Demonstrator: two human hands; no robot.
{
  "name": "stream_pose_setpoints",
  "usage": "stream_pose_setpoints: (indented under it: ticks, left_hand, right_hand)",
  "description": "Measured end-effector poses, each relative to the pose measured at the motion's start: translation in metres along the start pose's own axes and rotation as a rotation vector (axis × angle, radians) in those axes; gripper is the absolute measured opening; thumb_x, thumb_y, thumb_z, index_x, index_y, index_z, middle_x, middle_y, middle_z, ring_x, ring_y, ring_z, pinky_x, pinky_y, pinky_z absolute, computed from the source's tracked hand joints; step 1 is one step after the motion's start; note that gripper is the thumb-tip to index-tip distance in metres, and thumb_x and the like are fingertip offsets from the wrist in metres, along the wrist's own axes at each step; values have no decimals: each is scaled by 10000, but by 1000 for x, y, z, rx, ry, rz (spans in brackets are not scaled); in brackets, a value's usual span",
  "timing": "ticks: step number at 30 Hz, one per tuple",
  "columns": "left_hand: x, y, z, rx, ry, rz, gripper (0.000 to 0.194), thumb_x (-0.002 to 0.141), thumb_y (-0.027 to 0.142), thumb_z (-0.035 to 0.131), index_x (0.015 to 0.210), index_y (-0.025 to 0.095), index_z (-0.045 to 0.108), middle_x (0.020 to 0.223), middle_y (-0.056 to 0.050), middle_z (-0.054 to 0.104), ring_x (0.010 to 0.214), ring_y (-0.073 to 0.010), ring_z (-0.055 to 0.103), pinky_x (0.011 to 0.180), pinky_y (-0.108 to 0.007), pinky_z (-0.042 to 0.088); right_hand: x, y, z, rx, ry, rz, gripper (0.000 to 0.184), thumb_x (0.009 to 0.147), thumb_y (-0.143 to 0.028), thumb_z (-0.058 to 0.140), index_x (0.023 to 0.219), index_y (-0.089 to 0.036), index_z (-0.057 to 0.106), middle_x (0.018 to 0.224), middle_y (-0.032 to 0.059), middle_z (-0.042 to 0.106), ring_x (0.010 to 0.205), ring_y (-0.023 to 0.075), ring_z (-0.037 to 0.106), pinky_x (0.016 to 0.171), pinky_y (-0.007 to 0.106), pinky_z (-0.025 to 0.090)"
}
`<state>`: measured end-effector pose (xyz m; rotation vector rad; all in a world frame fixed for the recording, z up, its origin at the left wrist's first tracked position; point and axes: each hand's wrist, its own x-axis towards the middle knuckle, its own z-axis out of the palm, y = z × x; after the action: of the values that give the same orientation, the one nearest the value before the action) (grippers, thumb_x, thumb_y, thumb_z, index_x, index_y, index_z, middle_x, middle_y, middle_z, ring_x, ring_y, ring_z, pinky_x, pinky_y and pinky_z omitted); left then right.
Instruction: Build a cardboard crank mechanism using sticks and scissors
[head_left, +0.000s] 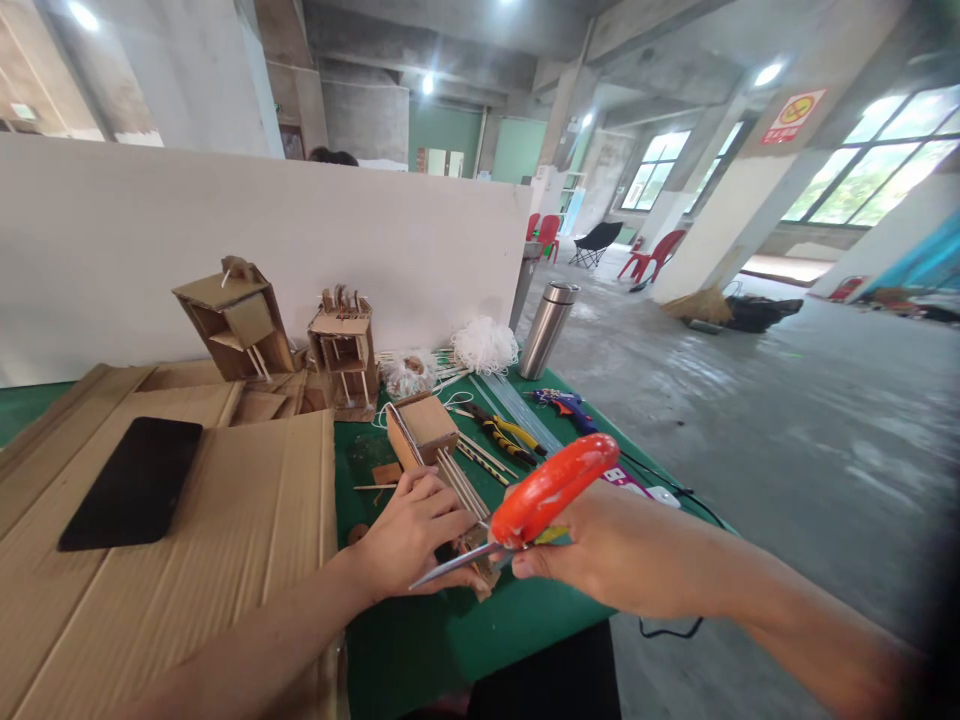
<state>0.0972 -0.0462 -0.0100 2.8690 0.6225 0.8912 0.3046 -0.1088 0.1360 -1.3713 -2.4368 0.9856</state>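
Gripping red-handled scissors (555, 490), right hand (592, 545) partly hidden by them; left hand (412, 525) curled round cardboard model (429, 427)

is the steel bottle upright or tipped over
Upright: the steel bottle stands on its base near the far edge of the green table, with its lid at the top.

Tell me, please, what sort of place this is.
Probably a craft workspace in a rough, perhaps unfinished building: a glue gun and cardboard sheets lie on the green table, with bare concrete beams overhead.
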Motion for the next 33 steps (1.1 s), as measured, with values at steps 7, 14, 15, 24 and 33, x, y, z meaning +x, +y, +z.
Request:
stream_pose_setpoints:
  ticks: [7, 14, 15, 24, 33]
  left_hand:
    - [0, 11, -4, 30, 74, -11, 689, 739, 736, 610, 1176, 203, 622, 1199, -117, 665, 1096, -327, 573, 967, -460, 379]
    - [2, 28, -3, 55, 155, -58, 685, 770, 685, 608, 1226, 175, 567, 1141, -128, 688, 1119, -344, 576, 1067, -548, 293]
    - [1, 29, -1, 43, 166, -70, 611, 788, 631, 615, 1194, 175, 579, 1136, -123, 689, 1122, -339, 577, 1072, -547, 292]
    - [2, 28, 1, -39, 143, -95, 410, 706, 464, 676, 1037, 226, 630, 974, -40, 701, 964, -297, 610, 1068, -547, 323]
    - [4, 24, 1, 16, 66, -87, 347, 706, 522, 647, 886, 225, 643, 832, -20, 644, 847, -248, 578, 1008, -517, 383]
  right_hand:
    - [4, -11, 15, -100, 139, 136, 117, 831, -202, 590, 716, -179, 586, 677, -16, 602, 585, 121, 473, 528, 235, 310]
    - [4, -11, 22, -101, 168, 171, 212, 850, -214, 566, 646, -167, 527, 614, -21, 569, 537, 100, 432, 529, 241, 290]
    - [4, -11, 22, -100, 165, 167, 208, 849, -213, 569, 649, -166, 534, 619, -20, 574, 540, 101, 435, 530, 242, 292]
    - [5, -7, 12, 17, 98, 52, 100, 860, -188, 597, 862, -194, 697, 823, 12, 699, 786, 183, 609, 681, 263, 436]
    - [6, -11, 4, 18, 23, -29, 130, 857, -149, 601, 843, -196, 721, 962, 21, 714, 920, 195, 625, 807, 262, 455]
